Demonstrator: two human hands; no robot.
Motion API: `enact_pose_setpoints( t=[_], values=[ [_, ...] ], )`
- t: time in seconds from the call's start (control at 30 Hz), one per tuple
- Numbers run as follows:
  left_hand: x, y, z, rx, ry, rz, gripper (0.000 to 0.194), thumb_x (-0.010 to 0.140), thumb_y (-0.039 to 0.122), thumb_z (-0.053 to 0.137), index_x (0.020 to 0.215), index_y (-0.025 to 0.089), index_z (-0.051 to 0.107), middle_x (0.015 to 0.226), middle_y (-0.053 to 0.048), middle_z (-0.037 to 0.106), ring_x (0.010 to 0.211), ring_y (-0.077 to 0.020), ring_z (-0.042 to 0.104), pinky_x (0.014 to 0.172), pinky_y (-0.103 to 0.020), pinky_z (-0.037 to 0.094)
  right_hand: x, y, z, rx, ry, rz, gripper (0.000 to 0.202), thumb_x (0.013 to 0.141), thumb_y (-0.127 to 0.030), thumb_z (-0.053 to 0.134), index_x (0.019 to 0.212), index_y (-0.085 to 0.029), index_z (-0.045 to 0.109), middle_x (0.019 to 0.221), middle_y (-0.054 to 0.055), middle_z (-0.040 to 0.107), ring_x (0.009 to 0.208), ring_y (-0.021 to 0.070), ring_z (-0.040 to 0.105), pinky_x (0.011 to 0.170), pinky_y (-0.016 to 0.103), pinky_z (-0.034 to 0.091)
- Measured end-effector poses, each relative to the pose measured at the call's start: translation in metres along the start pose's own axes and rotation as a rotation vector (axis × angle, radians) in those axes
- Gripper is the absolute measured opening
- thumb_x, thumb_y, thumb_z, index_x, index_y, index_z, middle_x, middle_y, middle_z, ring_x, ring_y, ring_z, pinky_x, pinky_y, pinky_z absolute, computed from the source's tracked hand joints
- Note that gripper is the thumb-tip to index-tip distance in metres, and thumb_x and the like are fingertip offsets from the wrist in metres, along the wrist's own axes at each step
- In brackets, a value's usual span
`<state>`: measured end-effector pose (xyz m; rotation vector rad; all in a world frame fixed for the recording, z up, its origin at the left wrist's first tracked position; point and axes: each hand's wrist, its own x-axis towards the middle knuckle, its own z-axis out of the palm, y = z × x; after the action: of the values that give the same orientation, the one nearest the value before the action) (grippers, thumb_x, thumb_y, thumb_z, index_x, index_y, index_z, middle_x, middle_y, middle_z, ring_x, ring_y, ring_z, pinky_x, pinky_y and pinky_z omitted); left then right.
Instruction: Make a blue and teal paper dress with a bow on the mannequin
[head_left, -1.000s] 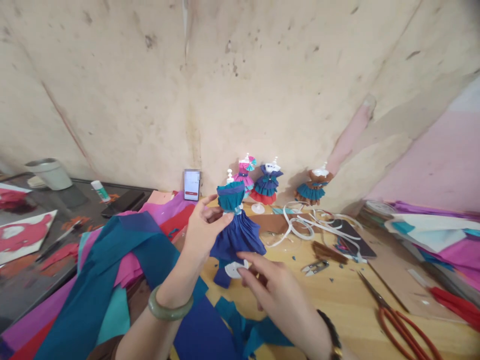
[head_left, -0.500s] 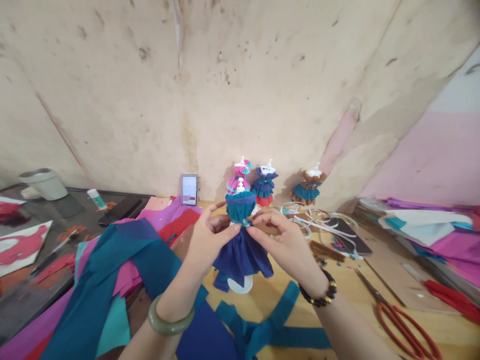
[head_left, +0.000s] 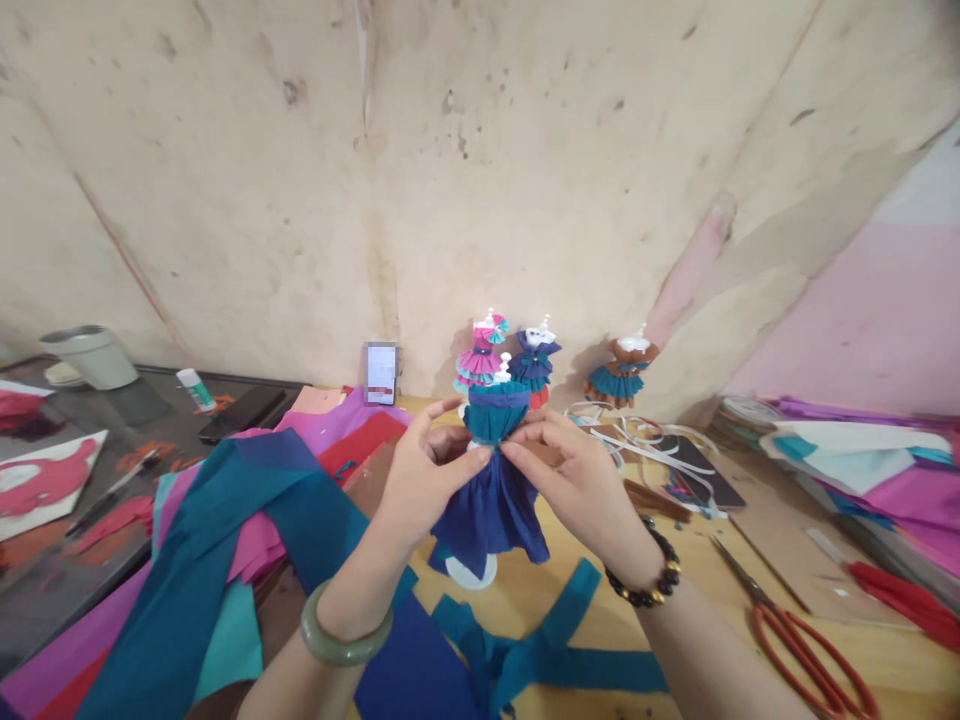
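Between my hands is a small dress form [head_left: 505, 368] in a crepe-paper dress, with a teal gathered bodice [head_left: 496, 415] and a dark blue skirt [head_left: 491, 510]. Its white round base [head_left: 471, 571] shows below the skirt, and the form leans slightly. My left hand [head_left: 435, 460] grips the waist from the left, thumb in front and fingers behind. From the other side my right hand [head_left: 566, 465] pinches the same waist with thumb and forefinger. Both thumb tips nearly meet at the waist seam. Teal paper strips [head_left: 547, 660] lie on the table just below.
Three dressed forms stand by the wall: pink [head_left: 480, 355], blue [head_left: 534, 360] and brown [head_left: 621, 378]. A propped phone [head_left: 381, 374] is left of them. Orange-handled scissors [head_left: 795, 640] lie at right, near white cords [head_left: 637, 445]. Crepe paper [head_left: 217, 540] is heaped at left.
The dress form has shifted slightly right and now tilts, its top to the right and its base to the left. Both hands keep hold of the waist.
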<state>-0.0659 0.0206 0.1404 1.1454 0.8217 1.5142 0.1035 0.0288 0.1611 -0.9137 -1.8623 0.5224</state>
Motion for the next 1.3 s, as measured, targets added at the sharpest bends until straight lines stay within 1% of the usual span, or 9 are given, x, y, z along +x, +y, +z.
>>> enact_pose_setpoints(
  t=[0.07,0.27,0.4,0.5,0.67,0.8,1.0,1.17,1.3],
  values=[
    [-0.001,0.0,0.0,0.001,0.01,-0.011,0.063,0.065,0.024,0.084,0.12,0.02,0.053,0.084,-0.003,0.077,0.08,-0.0187,0.072,0.075,-0.029,0.054,0.001,0.001,0.0,0.005,0.011,0.039,0.015,0.086,-0.029,0.063,0.074,-0.021,0.067,0.088,0.006,0.07,0.086,0.0209,0.064,0.08,0.035,0.05],
    [-0.001,0.0,0.001,0.006,0.014,-0.048,0.067,0.064,0.023,0.085,0.123,0.019,0.052,0.084,-0.004,0.076,0.078,-0.0192,0.071,0.073,-0.029,0.053,0.005,0.007,0.0,0.193,-0.003,0.283,0.024,0.073,-0.041,0.072,0.065,-0.019,0.066,0.064,0.002,0.066,0.057,0.0154,0.057,0.055,0.029,0.046],
    [-0.001,-0.001,0.002,-0.012,0.005,-0.06,0.068,0.065,0.023,0.084,0.123,0.019,0.051,0.085,-0.005,0.076,0.076,-0.0181,0.071,0.072,-0.028,0.053,0.005,0.011,0.001,0.325,0.061,0.324,0.031,0.064,-0.039,0.08,0.059,-0.019,0.057,0.058,-0.001,0.059,0.053,0.0121,0.052,0.051,0.026,0.042],
    [-0.001,-0.002,0.001,-0.042,0.006,-0.081,0.071,0.064,0.023,0.085,0.125,0.019,0.05,0.085,-0.005,0.076,0.075,-0.0178,0.071,0.072,-0.028,0.053,0.004,0.015,0.003,0.454,0.074,0.342,0.036,0.06,-0.037,0.084,0.061,-0.02,0.052,0.059,-0.004,0.056,0.054,0.011,0.052,0.052,0.025,0.043],
    [0.001,-0.002,-0.001,-0.104,0.008,-0.178,0.074,0.06,0.022,0.087,0.126,0.019,0.052,0.082,-0.003,0.076,0.073,-0.0168,0.071,0.071,-0.027,0.053,0.004,0.021,0.003,0.623,-0.012,0.431,0.035,0.059,-0.035,0.087,0.068,-0.02,0.058,0.066,-0.003,0.063,0.06,0.0112,0.057,0.062,0.027,0.05],
    [0.003,0.001,0.0,-0.119,0.026,-0.266,0.085,0.053,0.021,0.09,0.128,0.016,0.05,0.079,-0.004,0.076,0.07,-0.017,0.071,0.069,-0.027,0.053,0.003,0.022,0.001,0.667,-0.03,0.453,0.034,0.058,-0.035,0.089,0.068,-0.019,0.062,0.067,-0.002,0.065,0.06,0.0106,0.057,0.061,0.026,0.049],
    [0.006,0.005,0.0,-0.153,-0.008,-0.305,0.098,0.047,0.019,0.092,0.133,0.014,0.046,0.073,-0.001,0.075,0.067,-0.015,0.07,0.069,-0.025,0.052,-0.001,0.027,0.003,0.745,-0.005,0.492,0.034,0.053,-0.032,0.092,0.068,-0.018,0.066,0.065,-0.003,0.066,0.061,0.01,0.057,0.062,0.025,0.048],
    [0.01,-0.004,-0.008,-0.151,-0.038,-0.307,0.092,0.05,0.018,0.09,0.132,0.015,0.05,0.073,-0.001,0.075,0.066,-0.0148,0.069,0.068,-0.025,0.05,-0.005,0.026,0.005,0.828,0.055,0.508,0.03,0.051,-0.029,0.093,0.067,-0.02,0.069,0.06,-0.005,0.065,0.057,0.0084,0.058,0.058,0.022,0.048],
    [0.013,-0.009,-0.014,-0.198,-0.072,-0.262,0.086,0.055,0.02,0.088,0.132,0.015,0.049,0.077,-0.003,0.075,0.07,-0.0169,0.071,0.072,-0.027,0.05,-0.007,0.022,0.003,0.897,0.073,0.53,0.025,0.055,-0.028,0.092,0.07,-0.021,0.073,0.068,-0.002,0.072,0.065,0.0097,0.065,0.068,0.023,0.052]
  ],
)
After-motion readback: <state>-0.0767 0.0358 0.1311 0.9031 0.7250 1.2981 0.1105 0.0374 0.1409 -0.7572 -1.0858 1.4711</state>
